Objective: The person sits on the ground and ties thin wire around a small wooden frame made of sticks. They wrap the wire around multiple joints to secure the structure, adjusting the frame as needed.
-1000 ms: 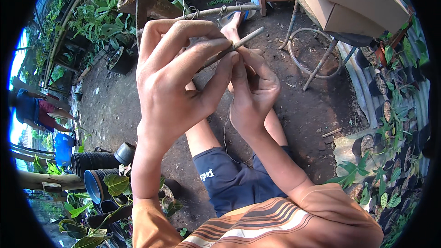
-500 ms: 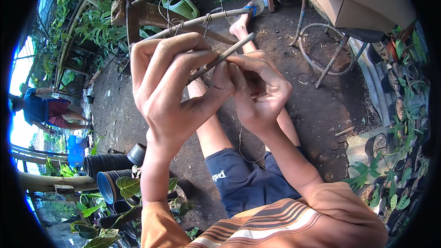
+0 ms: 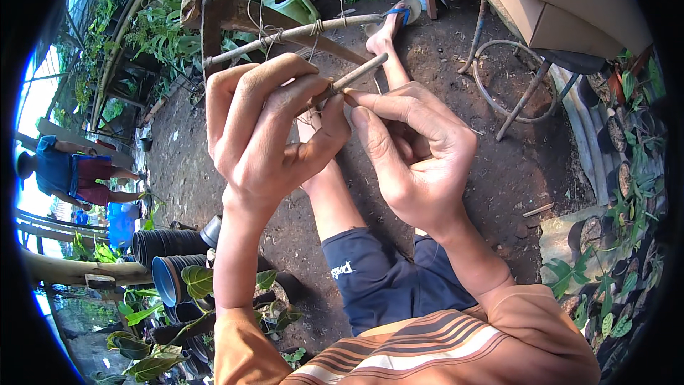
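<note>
Head view: left hand point(image 3: 260, 128) pinched a stick point(image 3: 362, 73), long axis slanted, tip toward the cardboard box point(image 3: 570, 3); right hand point(image 3: 424, 146) box-side, fingers narrowed, couldn't tell on what.

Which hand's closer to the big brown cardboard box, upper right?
Right. The right hand is below and left of the box in the head view, not touching it; the left hand is farther left, holding a thin brown wooden stick.

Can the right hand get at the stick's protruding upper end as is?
Probably yes: the right hand is close by, and that end of the stick juts clear of the left hand, with nothing visible blocking it.
</note>
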`<state>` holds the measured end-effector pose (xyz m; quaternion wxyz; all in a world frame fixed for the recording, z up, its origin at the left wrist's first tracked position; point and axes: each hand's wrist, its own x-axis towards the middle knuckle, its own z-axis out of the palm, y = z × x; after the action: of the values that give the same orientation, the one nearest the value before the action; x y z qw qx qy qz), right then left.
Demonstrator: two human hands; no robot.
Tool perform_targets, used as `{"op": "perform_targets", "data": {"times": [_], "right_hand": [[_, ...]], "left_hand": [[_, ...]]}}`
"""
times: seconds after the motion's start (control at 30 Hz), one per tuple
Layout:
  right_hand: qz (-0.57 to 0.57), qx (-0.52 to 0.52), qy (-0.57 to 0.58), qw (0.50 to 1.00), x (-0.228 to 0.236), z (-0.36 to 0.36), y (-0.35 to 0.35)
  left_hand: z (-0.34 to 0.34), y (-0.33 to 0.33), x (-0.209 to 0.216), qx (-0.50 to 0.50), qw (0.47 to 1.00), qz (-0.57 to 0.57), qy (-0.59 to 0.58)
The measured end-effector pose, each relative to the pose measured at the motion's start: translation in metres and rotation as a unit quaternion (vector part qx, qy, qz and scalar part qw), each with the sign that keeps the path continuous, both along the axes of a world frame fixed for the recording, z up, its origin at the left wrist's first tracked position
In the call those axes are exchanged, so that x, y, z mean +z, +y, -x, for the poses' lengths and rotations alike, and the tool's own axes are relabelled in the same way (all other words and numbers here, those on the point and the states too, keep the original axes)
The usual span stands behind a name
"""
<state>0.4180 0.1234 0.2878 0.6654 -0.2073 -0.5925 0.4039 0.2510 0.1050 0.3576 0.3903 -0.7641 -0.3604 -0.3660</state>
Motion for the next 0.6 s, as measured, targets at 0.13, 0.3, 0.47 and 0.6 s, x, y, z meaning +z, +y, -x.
{"op": "perform_targets", "data": {"times": [0.13, 0.3, 0.47, 0.6], "right_hand": [[0.020, 0.009, 0.019, 1.000, 0.002, -0.003, -0.003], [0.020, 0.025, -0.009, 0.999, 0.001, -0.012, -0.005], [0.006, 0.014, -0.020, 1.000, 0.001, -0.015, -0.002], [-0.016, -0.014, -0.044, 0.999, 0.003, -0.014, -0.002]], "left_hand": [[-0.001, 0.000, 0.001, -0.019, 1.000, 0.011, -0.009], [-0.008, 0.006, 0.000, -0.035, 0.999, 0.012, -0.019], [-0.012, 0.009, -0.005, -0.025, 0.999, -0.024, -0.018], [-0.008, 0.011, -0.009, -0.014, 0.998, -0.054, 0.013]]}}
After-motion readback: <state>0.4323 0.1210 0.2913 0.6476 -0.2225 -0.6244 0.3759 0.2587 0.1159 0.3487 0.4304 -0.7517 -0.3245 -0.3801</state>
